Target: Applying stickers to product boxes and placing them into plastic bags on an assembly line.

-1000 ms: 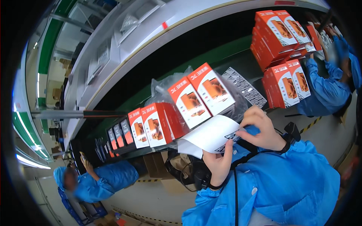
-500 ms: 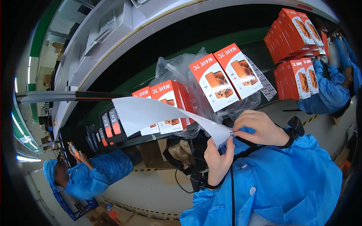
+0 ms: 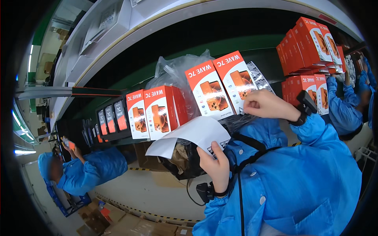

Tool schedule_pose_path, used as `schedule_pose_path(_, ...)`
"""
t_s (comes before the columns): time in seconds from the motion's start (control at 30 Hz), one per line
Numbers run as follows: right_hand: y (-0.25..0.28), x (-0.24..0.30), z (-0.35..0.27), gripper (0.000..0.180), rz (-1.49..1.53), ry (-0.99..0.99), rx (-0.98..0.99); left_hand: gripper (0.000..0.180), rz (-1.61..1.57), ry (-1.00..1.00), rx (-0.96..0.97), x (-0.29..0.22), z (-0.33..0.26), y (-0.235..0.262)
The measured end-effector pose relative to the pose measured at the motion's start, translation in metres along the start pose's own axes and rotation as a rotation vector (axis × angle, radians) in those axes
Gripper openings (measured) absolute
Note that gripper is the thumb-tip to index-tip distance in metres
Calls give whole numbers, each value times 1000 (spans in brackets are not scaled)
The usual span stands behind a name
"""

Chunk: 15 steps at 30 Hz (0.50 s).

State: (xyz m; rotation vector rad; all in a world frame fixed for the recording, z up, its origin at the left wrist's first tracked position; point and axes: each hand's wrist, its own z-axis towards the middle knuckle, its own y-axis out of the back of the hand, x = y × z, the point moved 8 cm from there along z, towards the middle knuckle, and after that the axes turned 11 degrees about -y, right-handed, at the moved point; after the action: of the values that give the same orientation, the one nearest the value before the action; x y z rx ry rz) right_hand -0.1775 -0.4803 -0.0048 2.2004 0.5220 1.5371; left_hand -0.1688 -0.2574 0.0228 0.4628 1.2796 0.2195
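My left hand (image 3: 215,163) grips the near edge of a white sheet of labels (image 3: 189,135), with several dark-printed labels beside the thumb. The sheet curls away to the left, below the boxes. My right hand (image 3: 264,104) is pinched at the lower right corner of a red and white phone box (image 3: 235,80). A small label (image 3: 241,111) shows at its fingertips; whether it touches the box I cannot tell. A second phone box (image 3: 206,92) stands against that one on its left. Both have their printed fronts facing me.
More phone boxes (image 3: 157,112) stand to the left, beside a black tray (image 3: 112,120) of phones. Behind lies clear plastic wrap (image 3: 173,69); a silvery printed sheet (image 3: 259,76) lies right. Boxes are stacked (image 3: 301,47) at far right. Co-workers in blue (image 3: 90,171) are at both sides.
My right hand has moved from the sheet's corner up to the right-hand box with a small label. My left hand has lowered the sheet and drawn it left.
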Motion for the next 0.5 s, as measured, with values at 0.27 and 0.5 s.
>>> schedule_pose_path(0.27, -12, -15, 25, 13, -25, 35, 78, 30, 20, 75, 24, -9, -21, -14)
schedule_pose_path(0.5, -14, -17, 26, 16, -62, 58, 42, 31, 25, 65, -27, -10, -27, -10)
